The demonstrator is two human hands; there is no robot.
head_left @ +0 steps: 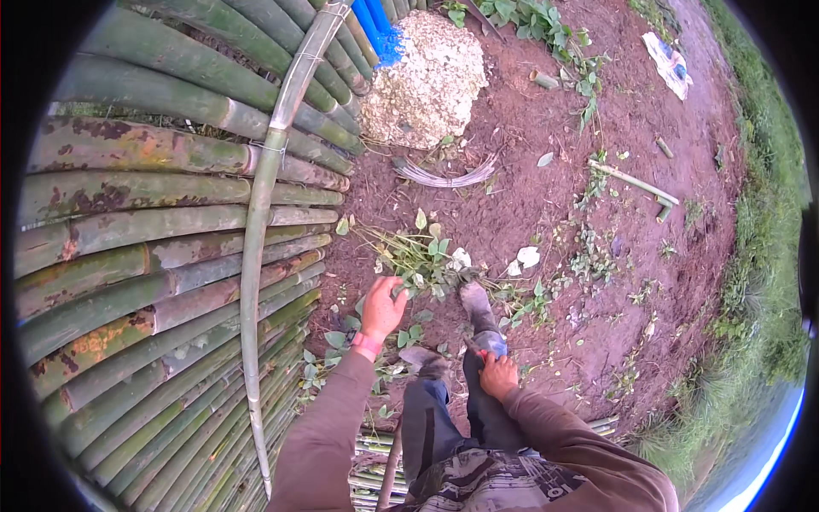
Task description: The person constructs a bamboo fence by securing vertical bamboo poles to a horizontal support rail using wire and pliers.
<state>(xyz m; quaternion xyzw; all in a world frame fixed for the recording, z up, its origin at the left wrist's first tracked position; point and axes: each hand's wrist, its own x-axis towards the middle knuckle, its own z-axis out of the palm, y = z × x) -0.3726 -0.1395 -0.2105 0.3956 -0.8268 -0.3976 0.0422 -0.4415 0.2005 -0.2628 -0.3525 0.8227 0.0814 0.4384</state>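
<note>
My left hand [384, 309] reaches over the ground beside the bamboo fence, its thumb and fingers apart and nothing seen in it. It is nearest to a clump of cut leafy stems [414, 256]. A pinkish band circles that wrist. In front of my right leg, my right hand [499, 375] is closed round a small red-handled tool [480, 351] with a dark metal tip; the fingers hide most of it, so its exact kind is not clear. To the left stands the fence of green bamboo poles [188, 213], tied with wire to a long bamboo crosspiece [260, 188].
A large pale rock [426, 81] sits by blue-painted posts [368, 21]. A curved bundle of thin wire [445, 173] lies on the soil before it. Bamboo offcuts [636, 181], vines [589, 81] and a white sack [667, 64] are scattered rightward; grass [768, 256] borders the dirt.
</note>
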